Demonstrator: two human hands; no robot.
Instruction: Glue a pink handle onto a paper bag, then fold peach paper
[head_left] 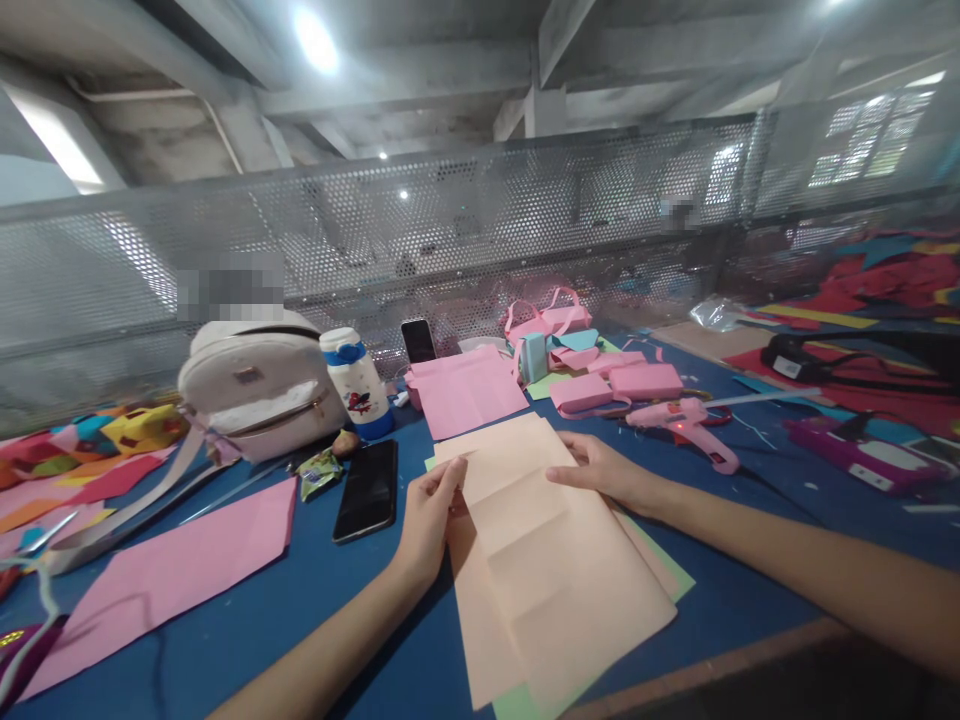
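Note:
A peach sheet of paper (555, 560) with several crosswise creases is held up slightly between my two hands. My left hand (431, 510) pinches its left edge between thumb and fingers. On the far right edge, my right hand (600, 470) grips it with the thumb on top and the fingers underneath. Below it lie more peach sheets and a light green sheet (679, 575), mostly covered. Just beyond the paper is a creased pink sheet (469, 390). A black phone (367, 490) lies left of my left hand.
A pink glue gun (690, 425) rests on the right, near small pink paper bags (615, 385). At the left stand a white backpack (259, 385) and a bottle (356, 385), with a pink sheet (180, 570) in front. A perforated metal screen (465, 220) runs behind the table.

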